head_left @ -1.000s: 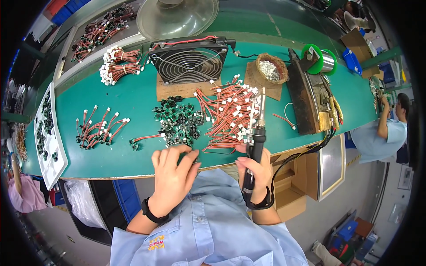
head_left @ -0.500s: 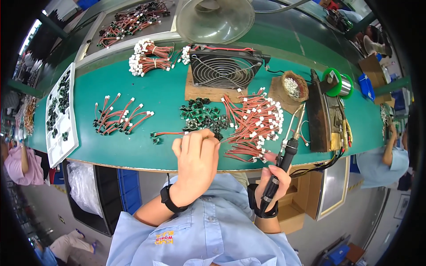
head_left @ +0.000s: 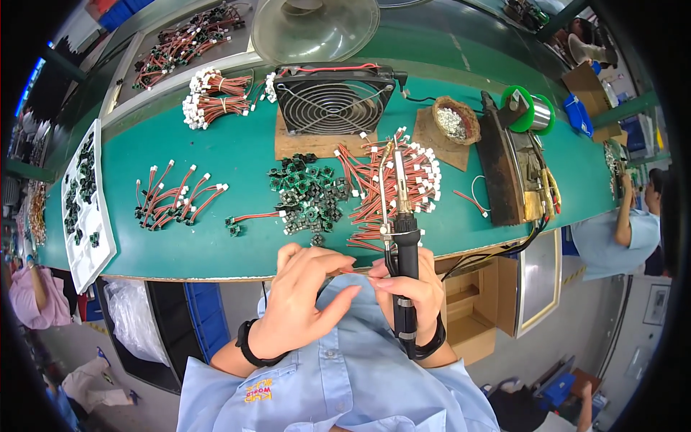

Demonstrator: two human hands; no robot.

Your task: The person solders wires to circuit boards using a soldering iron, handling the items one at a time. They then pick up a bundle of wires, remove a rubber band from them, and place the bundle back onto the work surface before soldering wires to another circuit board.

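My right hand [head_left: 417, 291] is wrapped round a black soldering iron [head_left: 407, 248], which points up and away over the bench; a thin metal tube runs along its side. Between the fingertips of my two hands, a thin red wire [head_left: 350, 272] shows at the bench's front edge; its ends are hidden. My left hand [head_left: 302, 291] is palm down, fingers stretched toward the right hand and thumb apart. Beyond the hands lie a pile of small black and green parts [head_left: 306, 191] and a heap of red wire leads with white connectors [head_left: 417, 173]. One lead [head_left: 255, 216] lies alone, left of the pile.
A black fan [head_left: 332, 104] stands on a wooden board behind the piles. To the right are a bowl of silvery bits [head_left: 453, 124], a dark metal stand [head_left: 500, 165] and a green solder spool [head_left: 529, 111]. Wired parts [head_left: 176, 201] and a white tray [head_left: 93, 248] lie left.
My left hand has drawn back from the black and green parts to beside my right hand. The soldering iron has swung left and more upright. The camera view has shifted slightly.
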